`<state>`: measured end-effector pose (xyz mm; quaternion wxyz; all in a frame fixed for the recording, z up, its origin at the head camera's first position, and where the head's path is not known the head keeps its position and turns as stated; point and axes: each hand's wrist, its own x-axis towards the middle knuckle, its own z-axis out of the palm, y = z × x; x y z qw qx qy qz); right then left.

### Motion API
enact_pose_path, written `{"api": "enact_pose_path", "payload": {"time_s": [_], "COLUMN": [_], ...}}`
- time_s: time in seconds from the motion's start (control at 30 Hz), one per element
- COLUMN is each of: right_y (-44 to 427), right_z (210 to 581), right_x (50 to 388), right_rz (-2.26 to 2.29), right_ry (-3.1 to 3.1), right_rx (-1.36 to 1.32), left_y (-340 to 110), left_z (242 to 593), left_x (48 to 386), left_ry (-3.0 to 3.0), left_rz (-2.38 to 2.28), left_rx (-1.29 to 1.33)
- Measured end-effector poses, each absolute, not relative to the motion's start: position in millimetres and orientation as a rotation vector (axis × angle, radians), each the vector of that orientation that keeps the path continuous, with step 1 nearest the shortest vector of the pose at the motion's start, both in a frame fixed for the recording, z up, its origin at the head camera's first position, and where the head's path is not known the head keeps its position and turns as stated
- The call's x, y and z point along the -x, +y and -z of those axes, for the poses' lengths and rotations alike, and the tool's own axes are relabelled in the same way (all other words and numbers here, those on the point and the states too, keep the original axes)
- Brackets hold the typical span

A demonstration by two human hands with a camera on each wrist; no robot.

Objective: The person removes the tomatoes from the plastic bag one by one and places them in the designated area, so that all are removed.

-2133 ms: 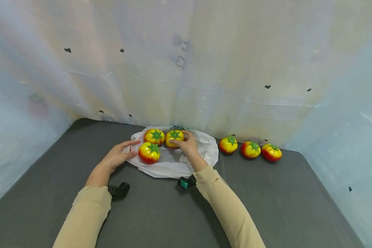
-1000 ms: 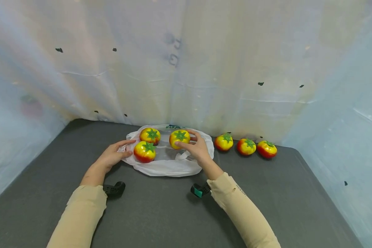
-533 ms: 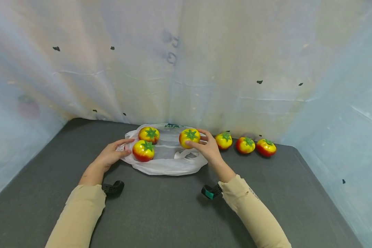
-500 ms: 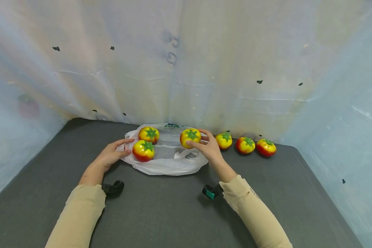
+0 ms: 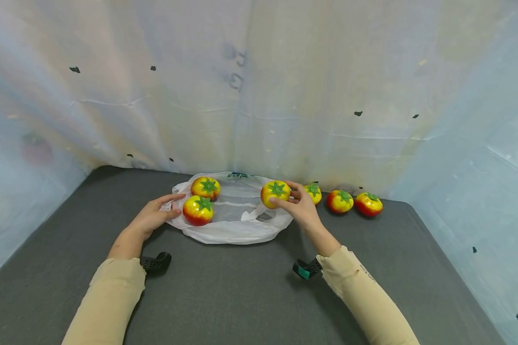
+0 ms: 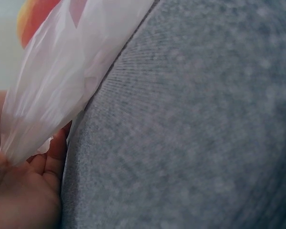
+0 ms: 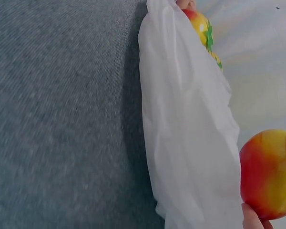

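Observation:
A white plastic bag lies spread with its mouth upward on the dark table. My left hand grips the bag's left edge; in the left wrist view the film gathers between thumb and fingers. Two yellow-and-red tomatoes with green leafy tops, one at the back and one in front, sit in the bag's left part. With curled fingers my right hand holds a third tomato over the bag's right side. In the right wrist view, that tomato appears beside the bag's wall.
To the right of the bag, three more tomatoes stand in a row by the back curtain: one partly behind my right hand, a middle tomato and a far-right tomato. Pale curtains enclose the dark table.
My right hand has moved right with its tomato, away from the two tomatoes at the left and in front of the nearest row tomato. The left hand has kept its hold on the bag.

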<state>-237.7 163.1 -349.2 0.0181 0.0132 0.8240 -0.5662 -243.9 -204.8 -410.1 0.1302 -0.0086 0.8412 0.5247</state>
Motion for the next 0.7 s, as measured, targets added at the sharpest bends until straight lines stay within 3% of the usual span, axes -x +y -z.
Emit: {"api": "enact_pose_path", "payload": {"time_s": [0.7], "right_y": [211.7], "right_z": [347.4], "right_x": [227.6], "right_rz": [1.739], "right_ry": [2.583], "right_rx": [-0.033], "left_y": [-202.7], "left_z": [410.9], "left_x": [244.1], "left_ry": [2.439], "left_rz": [-1.527], "left_rx": [0.058]}}
